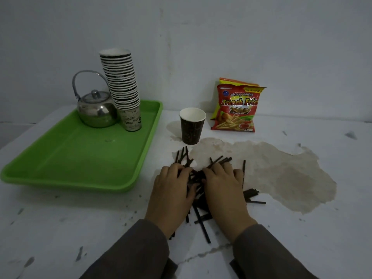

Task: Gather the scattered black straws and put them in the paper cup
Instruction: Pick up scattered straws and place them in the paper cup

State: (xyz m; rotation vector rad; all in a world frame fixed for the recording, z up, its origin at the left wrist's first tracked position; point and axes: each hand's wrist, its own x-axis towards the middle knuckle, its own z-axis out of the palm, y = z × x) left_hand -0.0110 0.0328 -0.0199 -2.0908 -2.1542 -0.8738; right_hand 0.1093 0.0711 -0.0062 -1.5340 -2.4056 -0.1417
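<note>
Several short black straws [198, 210] lie in a loose heap on the white table, some fanned out at the far side and some to the right. My left hand [171, 194] and my right hand [225, 188] rest palm down on the heap, side by side, fingers curled into the straws between them. Much of the pile is hidden under the hands. A dark paper cup [192, 126] with a white inside stands upright and empty just beyond the straws.
A green tray [80, 158] at the left holds a steel kettle [96, 109] and a tall stack of paper cups [122, 87]. A French fries snack bag [237, 107] leans against the wall behind the cup. A brownish worn patch [281, 174] marks the table at right.
</note>
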